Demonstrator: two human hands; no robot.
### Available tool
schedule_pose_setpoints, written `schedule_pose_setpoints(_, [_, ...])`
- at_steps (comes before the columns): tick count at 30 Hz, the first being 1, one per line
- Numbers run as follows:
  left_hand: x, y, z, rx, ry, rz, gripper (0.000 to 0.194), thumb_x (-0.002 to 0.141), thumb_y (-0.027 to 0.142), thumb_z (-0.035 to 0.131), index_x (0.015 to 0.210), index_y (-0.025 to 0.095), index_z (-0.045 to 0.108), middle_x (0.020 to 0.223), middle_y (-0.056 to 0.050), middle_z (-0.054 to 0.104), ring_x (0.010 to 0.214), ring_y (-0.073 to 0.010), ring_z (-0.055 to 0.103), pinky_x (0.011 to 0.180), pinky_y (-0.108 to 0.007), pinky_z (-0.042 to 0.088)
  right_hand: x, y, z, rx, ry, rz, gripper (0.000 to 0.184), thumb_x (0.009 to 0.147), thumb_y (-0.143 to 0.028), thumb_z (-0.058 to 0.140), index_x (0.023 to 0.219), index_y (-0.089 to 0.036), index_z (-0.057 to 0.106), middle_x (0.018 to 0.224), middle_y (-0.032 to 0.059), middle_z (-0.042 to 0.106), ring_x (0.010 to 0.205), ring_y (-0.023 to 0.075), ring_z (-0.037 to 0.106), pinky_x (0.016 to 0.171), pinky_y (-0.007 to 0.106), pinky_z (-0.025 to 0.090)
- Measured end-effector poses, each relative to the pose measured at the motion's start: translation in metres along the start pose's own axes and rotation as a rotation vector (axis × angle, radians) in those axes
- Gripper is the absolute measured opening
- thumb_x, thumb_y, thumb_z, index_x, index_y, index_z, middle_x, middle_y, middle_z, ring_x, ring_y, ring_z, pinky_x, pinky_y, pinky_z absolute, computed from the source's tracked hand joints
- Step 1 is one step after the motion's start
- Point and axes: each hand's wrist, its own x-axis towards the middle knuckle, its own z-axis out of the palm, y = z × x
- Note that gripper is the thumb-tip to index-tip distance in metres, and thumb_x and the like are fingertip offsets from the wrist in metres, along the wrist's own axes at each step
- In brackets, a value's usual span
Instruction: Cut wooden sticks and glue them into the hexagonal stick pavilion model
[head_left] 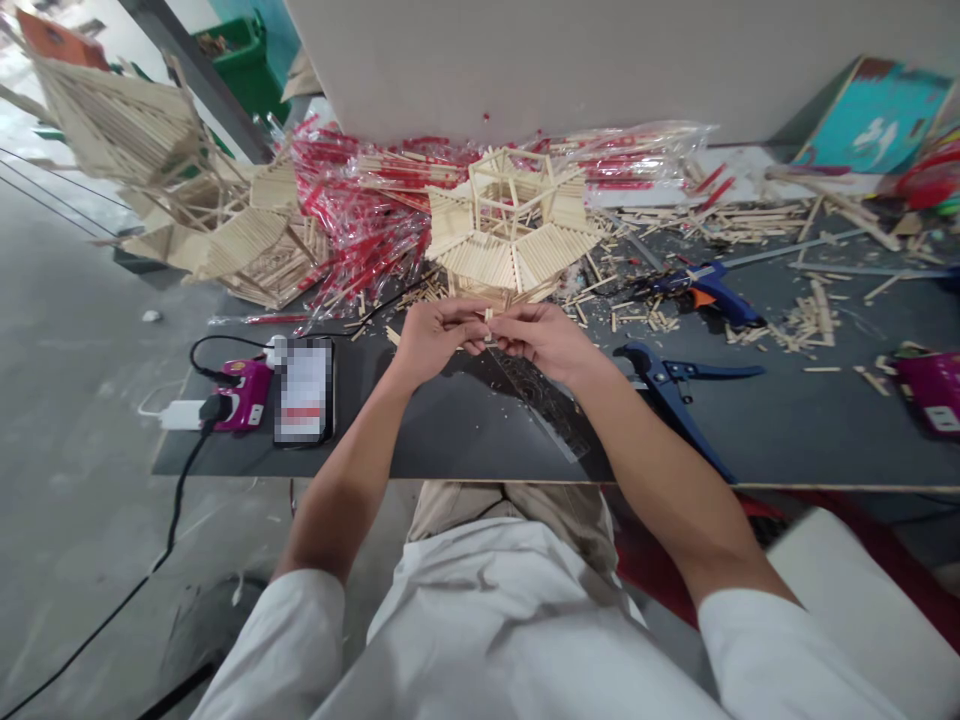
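Both of my hands meet near the middle of the table, closed in a pinch on short wooden stick pieces (489, 316). My left hand (441, 338) grips them from the left, and my right hand (541, 338) from the right. Just beyond my fingers stands a wooden stick model (517, 255) with slatted, sloping roof panels and an open frame on top. Its lower part is partly hidden behind my hands. A clear ruler (544, 405) lies below my right hand. To the right of that hand is a blue pipe cutter (675, 385).
A blue glue gun (716, 292) lies at the right among scattered stick offcuts (806, 325). Red-and-clear wrappers (352, 220) pile up behind. A larger stick model (240, 240) stands at the left. A phone (304, 392) and a purple power strip (246, 393) with cords sit near the left edge.
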Motion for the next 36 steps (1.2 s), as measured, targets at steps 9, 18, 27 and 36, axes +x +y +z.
schedule_pose_setpoints(9, [0.0, 0.0, -0.001, -0.001, -0.019, -0.027, 0.038, 0.079, 0.028, 0.084, 0.113, 0.014, 0.08, 0.074, -0.003, 0.079, 0.064, -0.0146, 0.076, 0.065, -0.028, 0.066, 0.001, 0.002, -0.003, -0.043, -0.009, -0.019, 0.032, 0.064, -0.042, 0.098, 0.077, -0.019, 0.08, 0.067, 0.0008, 0.069, 0.063, 0.0091, 0.059, 0.059, 0.024, 0.046])
schedule_pose_setpoints(18, [0.001, 0.001, -0.002, -0.008, -0.036, -0.043, 0.037, 0.077, 0.028, 0.085, 0.111, 0.013, 0.08, 0.073, -0.003, 0.079, 0.063, -0.0151, 0.075, 0.064, -0.029, 0.066, 0.001, 0.002, -0.003, -0.087, -0.021, -0.027, 0.034, 0.066, -0.047, 0.096, 0.076, -0.019, 0.079, 0.066, 0.0005, 0.068, 0.063, 0.0101, 0.058, 0.057, 0.025, 0.044])
schedule_pose_setpoints(27, [-0.001, 0.003, -0.001, -0.021, -0.044, -0.045, 0.038, 0.078, 0.027, 0.085, 0.113, 0.011, 0.079, 0.072, -0.004, 0.078, 0.062, -0.0154, 0.075, 0.063, -0.028, 0.066, 0.0, 0.0, 0.0, -0.08, -0.003, -0.001, 0.037, 0.064, -0.046, 0.098, 0.077, -0.018, 0.078, 0.066, 0.0003, 0.068, 0.063, 0.0097, 0.06, 0.056, 0.024, 0.043])
schedule_pose_setpoints(36, [-0.001, 0.012, -0.015, -0.006, -0.047, -0.095, 0.049, 0.076, 0.034, 0.089, 0.117, 0.014, 0.074, 0.076, -0.003, 0.078, 0.063, -0.0152, 0.075, 0.061, -0.026, 0.064, -0.002, -0.003, -0.009, -0.287, -0.185, 0.008, 0.034, 0.074, -0.048, 0.092, 0.076, -0.018, 0.076, 0.066, 0.0019, 0.07, 0.054, 0.0086, 0.056, 0.047, 0.022, 0.04])
